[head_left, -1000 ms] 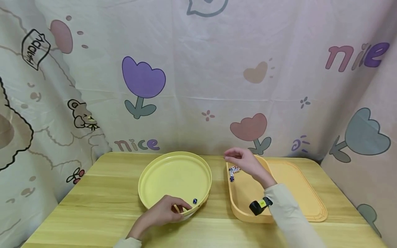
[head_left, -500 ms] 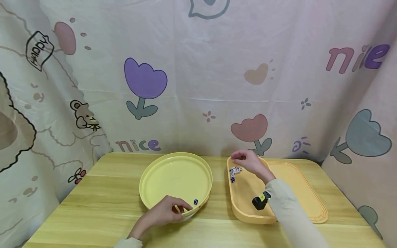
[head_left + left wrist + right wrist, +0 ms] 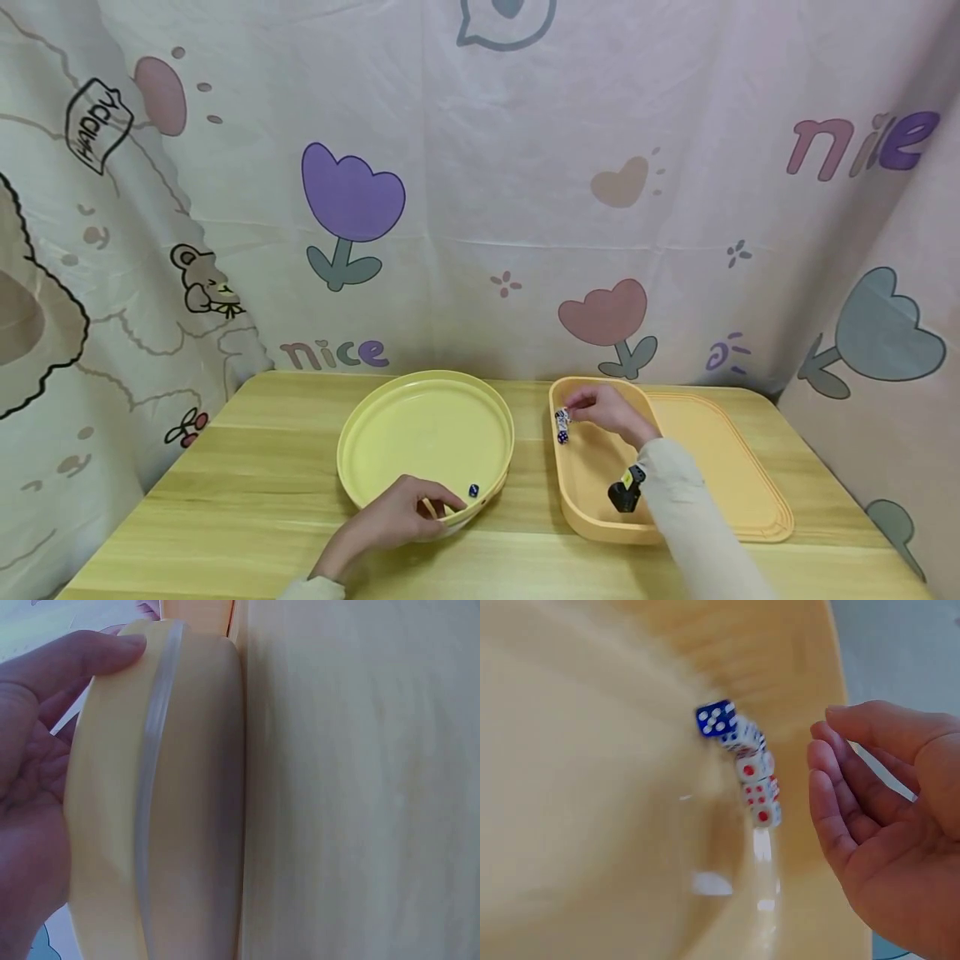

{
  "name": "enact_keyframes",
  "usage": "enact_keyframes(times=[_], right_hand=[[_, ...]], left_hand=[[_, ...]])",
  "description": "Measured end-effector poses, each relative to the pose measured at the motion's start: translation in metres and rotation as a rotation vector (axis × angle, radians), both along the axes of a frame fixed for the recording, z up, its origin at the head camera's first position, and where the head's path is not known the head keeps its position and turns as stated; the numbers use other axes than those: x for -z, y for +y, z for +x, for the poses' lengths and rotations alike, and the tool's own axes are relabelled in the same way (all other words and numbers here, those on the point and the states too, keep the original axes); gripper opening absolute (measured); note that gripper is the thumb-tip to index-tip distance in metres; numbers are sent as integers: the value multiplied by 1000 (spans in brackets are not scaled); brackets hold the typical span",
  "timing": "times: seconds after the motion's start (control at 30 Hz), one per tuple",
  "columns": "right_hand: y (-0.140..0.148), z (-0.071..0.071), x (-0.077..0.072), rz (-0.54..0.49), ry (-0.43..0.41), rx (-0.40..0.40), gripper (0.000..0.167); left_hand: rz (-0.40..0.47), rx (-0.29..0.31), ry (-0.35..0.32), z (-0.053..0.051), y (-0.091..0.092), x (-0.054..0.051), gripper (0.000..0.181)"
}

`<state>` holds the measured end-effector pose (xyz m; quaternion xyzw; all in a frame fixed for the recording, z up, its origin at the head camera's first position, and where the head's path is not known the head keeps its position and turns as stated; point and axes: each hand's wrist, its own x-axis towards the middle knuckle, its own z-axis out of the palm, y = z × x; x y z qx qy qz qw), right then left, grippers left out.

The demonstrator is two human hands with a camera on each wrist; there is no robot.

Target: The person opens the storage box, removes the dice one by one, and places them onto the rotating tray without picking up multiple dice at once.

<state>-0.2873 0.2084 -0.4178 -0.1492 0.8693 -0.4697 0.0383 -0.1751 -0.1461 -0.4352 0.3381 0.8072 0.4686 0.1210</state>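
Note:
My left hand (image 3: 397,518) grips the near rim of a round yellow tray (image 3: 412,446), its thumb (image 3: 112,652) against the outer wall. A single dark blue die (image 3: 473,491) lies inside that tray near the fingers. Over the far left part of an orange rectangular bin (image 3: 592,529), my right hand (image 3: 606,411) hovers beside a cluster of dice. The right wrist view shows white dice (image 3: 756,793) with red and blue pips lined up along the bin wall, a blue die (image 3: 716,718) at one end. Loosely bent fingers (image 3: 840,806) stand apart from the dice, with nothing visible between them.
A flat orange lid-like panel (image 3: 731,467) lies right of the bin, partly behind the sleeve. Wood-grain tabletop (image 3: 247,467) extends around the containers. A printed curtain (image 3: 465,208) hangs behind the table.
My right hand has come down from above the bin's far rim towards the dice inside it, and now hides part of the cluster. My left hand keeps its grip on the round tray.

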Motion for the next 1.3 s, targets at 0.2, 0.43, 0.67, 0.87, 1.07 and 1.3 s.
enact_keyframes(times=[0.2,0.43,0.67,0.87,1.07,1.3], right_hand=[[0,-3,8,-3,-104,17,15],[2,0,18,-19,-225,38,15],[7,-1,29,-52,-224,34,17],[9,-1,31,-61,-198,-24,20],[7,0,33,-30,-171,-26,20],[3,3,33,-18,-219,47,24]], left_hand=[[3,-2,12,-1,-1,2,23],[6,-4,6,-1,0,2,24],[7,-6,-10,-1,1,1,24],[0,-13,4,-1,0,1,24],[-3,-12,9,-1,-1,1,24],[-6,-6,16,-1,0,1,25]])
